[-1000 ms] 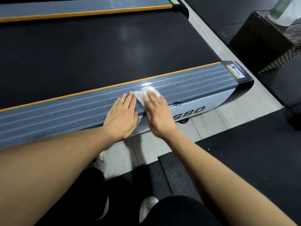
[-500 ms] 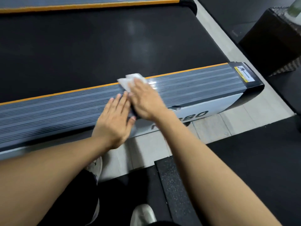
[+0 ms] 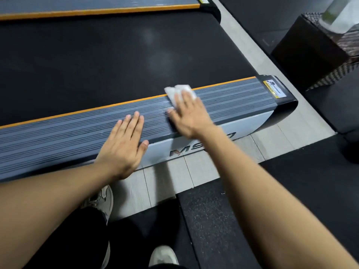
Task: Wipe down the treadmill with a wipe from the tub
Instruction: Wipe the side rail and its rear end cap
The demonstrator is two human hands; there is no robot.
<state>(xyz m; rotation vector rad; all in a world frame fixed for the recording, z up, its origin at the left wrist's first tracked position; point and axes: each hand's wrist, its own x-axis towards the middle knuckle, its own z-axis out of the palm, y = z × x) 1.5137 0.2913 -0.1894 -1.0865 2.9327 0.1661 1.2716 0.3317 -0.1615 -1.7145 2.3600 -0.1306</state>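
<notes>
1. Head view: right hand (image 3: 189, 115) flat with fingers straight, pressing the wipe (image 3: 179, 93) onto the treadmill (image 3: 58, 136) side rail, up by the orange edge strip.
2. Left hand (image 3: 124, 144) lies flat and relaxed on the same rail, holding nothing.
3. Top right, maybe the tub (image 3: 338, 14) on a wicker stand (image 3: 310, 53), too blurry to tell.

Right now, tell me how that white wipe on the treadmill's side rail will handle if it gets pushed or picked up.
The wipe looks thin and crumpled under the right hand, so it is probably floppy and light. The ribbed rail may make it bunch rather than glide when pushed. Lifted, it would likely droop.
</notes>
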